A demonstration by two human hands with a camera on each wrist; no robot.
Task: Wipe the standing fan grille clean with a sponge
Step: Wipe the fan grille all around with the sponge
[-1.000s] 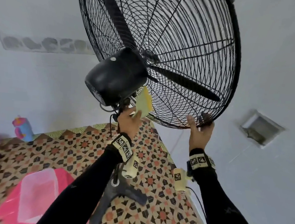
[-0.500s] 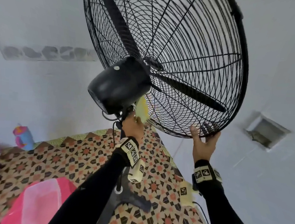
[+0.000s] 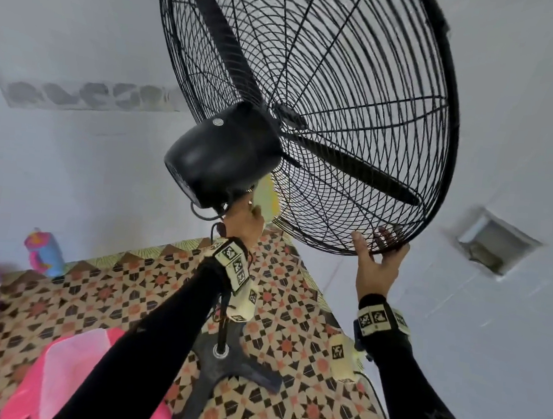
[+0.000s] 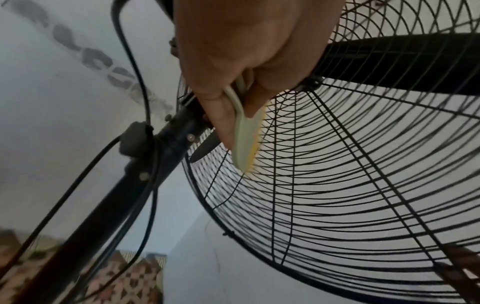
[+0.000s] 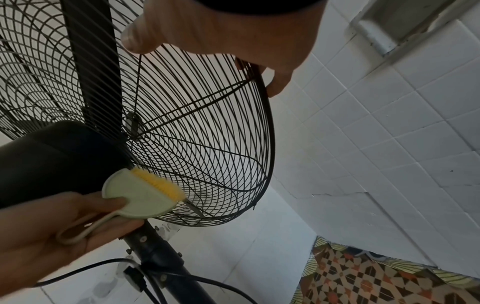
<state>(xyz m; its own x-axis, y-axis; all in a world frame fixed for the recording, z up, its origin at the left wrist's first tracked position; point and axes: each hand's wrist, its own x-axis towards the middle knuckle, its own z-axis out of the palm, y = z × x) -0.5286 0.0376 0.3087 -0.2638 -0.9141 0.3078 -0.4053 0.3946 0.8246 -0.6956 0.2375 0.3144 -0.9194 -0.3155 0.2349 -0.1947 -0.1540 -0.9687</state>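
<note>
One fan grille point(image 3: 359, 123), one scrubber point(image 5: 141, 195), apparently bristled: the left hand point(image 3: 244, 221) pinched it against the wires; the right hand point(image 3: 375, 268) gripped the rim.

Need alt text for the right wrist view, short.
A left hand presses a pale green, yellow-bristled scrubbing pad against the black wire fan grille beside the black motor housing. The right hand grips the grille's outer rim, white tiled wall behind.
</note>
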